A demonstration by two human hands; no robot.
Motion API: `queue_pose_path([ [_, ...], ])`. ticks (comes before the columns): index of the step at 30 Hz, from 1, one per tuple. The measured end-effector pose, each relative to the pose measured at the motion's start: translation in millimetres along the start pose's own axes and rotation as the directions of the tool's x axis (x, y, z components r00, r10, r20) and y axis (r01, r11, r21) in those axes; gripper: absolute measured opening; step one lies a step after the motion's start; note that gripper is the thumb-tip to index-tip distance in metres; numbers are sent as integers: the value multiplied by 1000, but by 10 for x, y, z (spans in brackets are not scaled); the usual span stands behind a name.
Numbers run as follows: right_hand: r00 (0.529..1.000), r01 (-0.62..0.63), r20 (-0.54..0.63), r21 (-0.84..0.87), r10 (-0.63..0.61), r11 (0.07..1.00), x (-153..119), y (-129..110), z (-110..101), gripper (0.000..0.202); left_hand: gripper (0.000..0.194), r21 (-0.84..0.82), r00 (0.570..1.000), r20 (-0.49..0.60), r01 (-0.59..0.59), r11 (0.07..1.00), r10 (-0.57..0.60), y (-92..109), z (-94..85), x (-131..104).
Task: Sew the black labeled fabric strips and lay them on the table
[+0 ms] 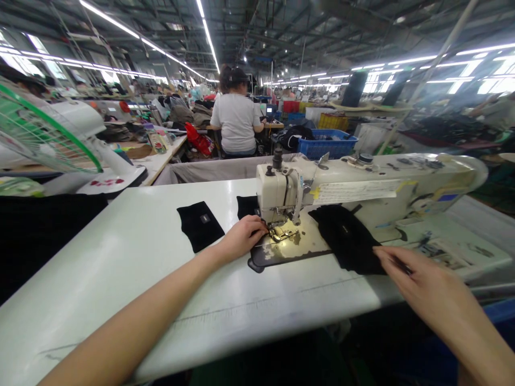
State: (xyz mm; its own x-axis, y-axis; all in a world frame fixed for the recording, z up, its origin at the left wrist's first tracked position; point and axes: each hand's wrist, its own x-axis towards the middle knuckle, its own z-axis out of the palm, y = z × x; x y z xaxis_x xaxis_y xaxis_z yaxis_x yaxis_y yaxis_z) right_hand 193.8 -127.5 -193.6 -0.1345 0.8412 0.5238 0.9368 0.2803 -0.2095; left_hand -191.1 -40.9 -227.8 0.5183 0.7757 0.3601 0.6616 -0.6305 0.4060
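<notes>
Head view, sewing machine: the sewing machine [277, 193] stands on the pale table [225, 305], its needle end toward the left and its arm running off to the right; all places below are told from it.
Left hand: the left hand [243, 236] is at the near left of the machine's needle end, beside the metal foot [282, 234]; thumb and fingertips are close together, but I cannot tell whether anything is pinched there.
Right hand: the right hand [414, 273] is on the near right side of the machine, thumb and forefinger closed on the edge of the large black piece [346, 236]; a dark slim thing [402, 266] shows within the hand, too unclear to name.
Black cloth: the large black piece lies right of the machine's needle end, in front of its arm, a small pale mark on it; the labelled black piece [199, 225] lies flat, well left of the machine; another black piece [246, 206] shows just left of the needle end, behind the left hand.
Fingers by the foot: I judge the left fingertips best held to the side of the machine's foot, clear of the needle's path.
Cloth edge: a light pinch would suit this soft-looking cloth; a hard tug toward the machine's near side could crease or skew it.
</notes>
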Motion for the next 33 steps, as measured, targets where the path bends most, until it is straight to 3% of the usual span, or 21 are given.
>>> queue_pose_path([
  [2, 1000, 7, 31, -9, -6, 1000, 13, -25, 53, 37, 14, 81, 993, -86, 89, 993, -82, -27, 51, 60],
  [4, 997, 36, 69, -35, -34, 999, 24, -65, 93, 39, 28, 187, 983, -144, 137, 973, -111, -38, 86, 101],
  [9, 986, 34, 168, -181, -3, 983, 26, -179, 128, 35, 46, 329, 976, 5, 202, 923, -216, -124, 93, 21],
  [14, 969, 20, 246, -204, 32, 979, -5, -198, 145, 23, 61, 398, 953, -4, 278, 874, -301, -375, -78, -354],
  [16, 988, -11, 153, -170, 37, 985, -10, -181, 140, 26, 63, 431, 942, -3, 305, 850, -336, -547, -242, -567],
  [18, 998, -58, -25, -129, 55, 990, -2, -182, 110, 28, 66, 458, 923, 7, 339, 822, -384, -758, -459, -772],
  [21, 950, -136, -295, -91, 104, 987, 25, -259, -1, 29, 70, 468, 916, 18, 347, 813, -401, -1032, -807, -955],
  [23, 905, -171, -408, -82, 124, 982, 34, -366, -110, 27, 70, 477, 911, -15, 368, 798, -412, -1045, -977, -950],
  [25, 877, -169, -467, -81, 112, 982, 17, -502, -215, 23, 65, 459, 898, -92, 421, 782, -430, -822, -1036, -862],
  [26, 878, -137, -472, -85, 82, 987, -3, -576, -253, 21, 62, 421, 893, -121, 442, 792, -434, -616, -1015, -806],
  [28, 900, -7, -435, -95, -35, 995, -65, -734, -282, 17, 57, 171, 864, -103, 503, 847, -492, -61, -869, -708],
  [30, 909, 195, -360, -79, -211, 978, -147, -908, -237, 17, 57, -256, 840, 167, 542, 800, -516, 558, -620, -648],
  [32, 865, 431, -278, -18, -418, 902, -234, -1093, -141, 18, 47, -618, 823, 474, 564, 549, -312, 1069, -340, -613],
  [33, 823, 533, -248, 26, -511, 846, -274, -1182, -86, 17, 42, -713, 818, 515, 574, 401, -256, 1245, -214, -595],
])
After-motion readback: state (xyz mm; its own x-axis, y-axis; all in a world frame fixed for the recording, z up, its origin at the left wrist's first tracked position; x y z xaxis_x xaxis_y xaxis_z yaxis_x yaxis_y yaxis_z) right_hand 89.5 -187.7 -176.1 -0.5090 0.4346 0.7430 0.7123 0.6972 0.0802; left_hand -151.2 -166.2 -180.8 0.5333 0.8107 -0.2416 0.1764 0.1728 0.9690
